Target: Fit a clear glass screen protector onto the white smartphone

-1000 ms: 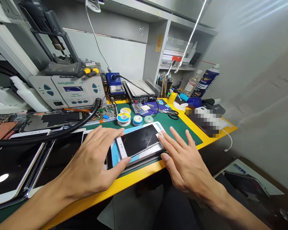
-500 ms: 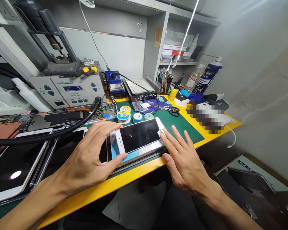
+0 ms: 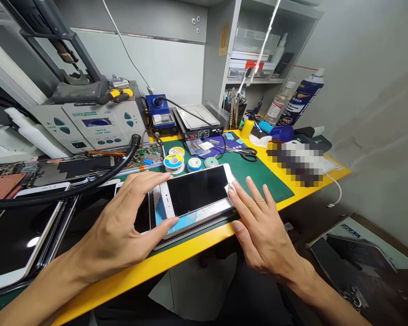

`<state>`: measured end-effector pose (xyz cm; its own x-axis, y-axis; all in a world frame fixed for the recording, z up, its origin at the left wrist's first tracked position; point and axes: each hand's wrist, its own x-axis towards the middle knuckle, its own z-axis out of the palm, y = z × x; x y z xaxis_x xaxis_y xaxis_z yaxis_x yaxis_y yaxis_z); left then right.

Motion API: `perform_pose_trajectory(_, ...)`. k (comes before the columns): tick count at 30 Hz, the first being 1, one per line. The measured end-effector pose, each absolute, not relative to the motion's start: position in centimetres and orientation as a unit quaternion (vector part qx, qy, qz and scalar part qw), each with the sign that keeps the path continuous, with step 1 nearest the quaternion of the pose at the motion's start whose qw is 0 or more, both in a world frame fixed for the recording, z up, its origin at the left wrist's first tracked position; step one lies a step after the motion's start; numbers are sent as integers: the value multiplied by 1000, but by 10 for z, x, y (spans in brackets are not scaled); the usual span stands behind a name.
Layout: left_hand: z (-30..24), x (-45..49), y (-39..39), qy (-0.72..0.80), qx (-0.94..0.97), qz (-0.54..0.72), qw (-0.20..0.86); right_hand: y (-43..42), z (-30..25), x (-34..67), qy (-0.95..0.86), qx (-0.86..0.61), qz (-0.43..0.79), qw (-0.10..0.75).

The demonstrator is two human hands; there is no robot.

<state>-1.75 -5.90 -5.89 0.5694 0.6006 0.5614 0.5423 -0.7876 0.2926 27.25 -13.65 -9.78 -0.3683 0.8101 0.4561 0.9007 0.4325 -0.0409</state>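
Note:
A white-framed smartphone [image 3: 197,190] with a dark screen lies on a light-blue and white flat surface [image 3: 190,220] atop a grey perforated block [image 3: 183,235]. My left hand [image 3: 122,222] grips the phone's left end, fingertips at the far corner and thumb at the near corner. At the phone's right end, a small white wipe [image 3: 229,187] lies under the index fingertip of my right hand [image 3: 258,226]. That hand's fingers are stretched out and spread, with the thumb apart beside the bench edge.
Tablets [image 3: 23,235] lie at left, crossed by a black hose [image 3: 98,182]. Behind the phone are solder reels [image 3: 174,163], scissors [image 3: 248,154] and a hot-air station [image 3: 98,122]. A spray can [image 3: 304,99] stands at right. The yellow bench edge [image 3: 197,244] runs in front.
The camera view has shifted slightly, so the background sits a little differently. Both hands keep nearly the same places on the phone and the wipe.

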Motion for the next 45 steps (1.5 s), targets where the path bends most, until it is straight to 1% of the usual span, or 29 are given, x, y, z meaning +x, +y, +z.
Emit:
perform_pose_trajectory(5,-60,-20,-58,347,880,322,47,-135,-99,272,-820,-521,-102,214)
perform_pose_trajectory(13,-64,-21,-54,411,852,296,128,-128,-78,251,-812,-535,-89,216)
perform_pose_trajectory(18,-64,-21,-54,413,846,302,148,-127,-68,220,-843,-489,-54,219)
perform_pose_trajectory(21,-64,-21,-54,412,846,304,149,-123,-67,225,-855,-469,-57,213)
perform_pose_trajectory(26,-64,-22,-55,412,846,301,154,-115,-68,253,-816,-534,-93,199)
perform_pose_trajectory(29,-64,-20,-55,411,846,301,155,-119,-69,241,-808,-548,-90,198)
perform_pose_trajectory(32,-64,-19,-55,409,845,307,154,-127,-70,219,-837,-504,-65,200)
perform_pose_trajectory(35,-64,-19,-56,408,846,309,149,-131,-70,218,-859,-469,-59,195)
perform_pose_trajectory(41,-64,-21,-57,410,848,301,149,-129,-70,242,-811,-545,-105,185)
perform_pose_trajectory(45,-65,-21,-58,406,845,312,156,-133,-68,209,-820,-533,-70,197)
